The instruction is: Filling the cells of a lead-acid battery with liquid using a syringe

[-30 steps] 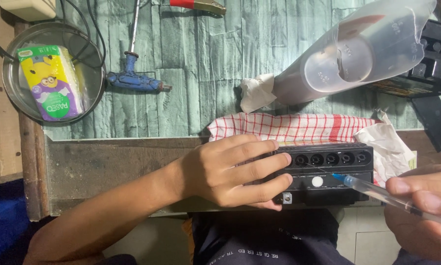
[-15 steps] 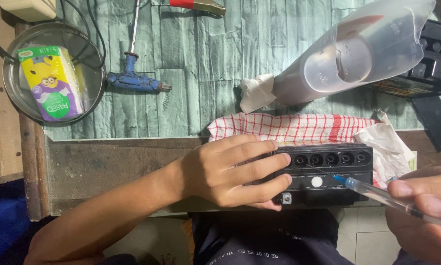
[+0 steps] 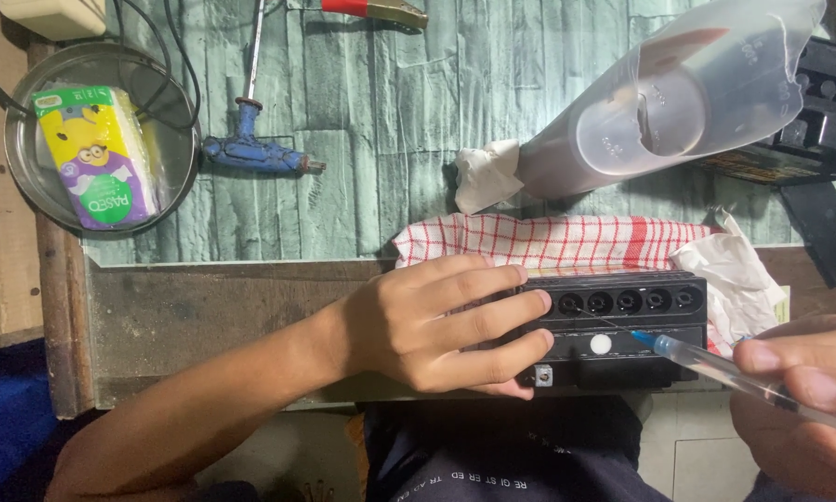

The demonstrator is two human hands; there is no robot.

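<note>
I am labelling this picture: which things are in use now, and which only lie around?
In use:
left hand on black battery
right hand holding syringe

Lying about:
checked cloth
plastic jug
blue tool
tissue pack in metal bowl

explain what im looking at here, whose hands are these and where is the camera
The camera sits on a person's head and looks down at their own two bare hands. The left hand lies on a black box with a row of round holes along its top. The right hand holds a clear syringe, its thin needle reaching toward those holes. Behind the box lies a red checked cloth, crumpled white paper and a clear plastic jug on its side. Farther left sit a blue-handled tool and a round metal dish holding a colourful pack.
</note>
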